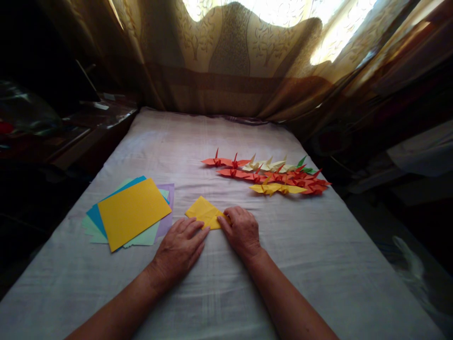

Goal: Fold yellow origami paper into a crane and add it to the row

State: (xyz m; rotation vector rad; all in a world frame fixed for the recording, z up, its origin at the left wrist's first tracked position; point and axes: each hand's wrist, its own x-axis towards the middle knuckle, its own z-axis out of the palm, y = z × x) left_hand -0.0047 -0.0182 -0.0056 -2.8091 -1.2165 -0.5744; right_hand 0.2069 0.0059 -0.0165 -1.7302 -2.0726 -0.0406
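A folded piece of yellow origami paper (203, 210) lies on the cloth in front of me, with crease lines across it. My left hand (181, 243) rests flat, its fingertips pressing on the paper's lower left edge. At the paper's right corner, my right hand (243, 230) is closed, thumb and fingers pinching the narrow point and partly hiding it. To the left of my left hand is a stack of paper sheets, topped by a yellow sheet (134, 215) with blue (97, 221), pale green (143, 236) and purple (167, 222) ones beneath.
Folded paper cranes stand in rows at the back right: orange-red ones (256, 176), cream ones (271, 165), a green one (307, 168) and yellow ones (269, 189). A pale cloth (212, 293) covers the surface. Patterned curtains (230, 61) hang behind it.
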